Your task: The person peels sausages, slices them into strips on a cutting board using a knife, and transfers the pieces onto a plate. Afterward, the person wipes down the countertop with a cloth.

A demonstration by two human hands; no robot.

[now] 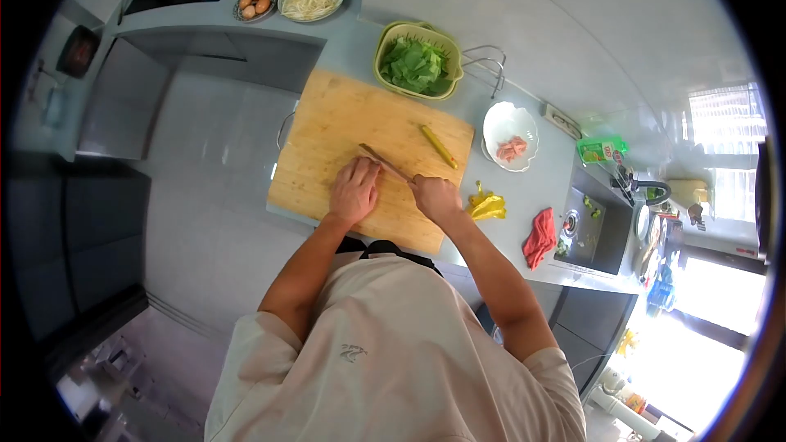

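Note:
My right hand is wrapped round the handle of a kitchen knife, at the right of the wooden cutting board. The blade slants up and left across the middle of the board. My left hand rests on the board right beside the blade, its fingers bent and held together. Whatever lies under those fingertips is hidden. Above and right of the knife, a long, thin yellow-green piece lies on the board. Crumpled yellow, peel-like scraps sit on the counter close to my right hand.
Behind the board stands a green basket of leafy greens. Right of it are a white bowl with pink, meat-like pieces, a red cloth and a sink. Eggs and a plate of bean sprouts stand at upper left.

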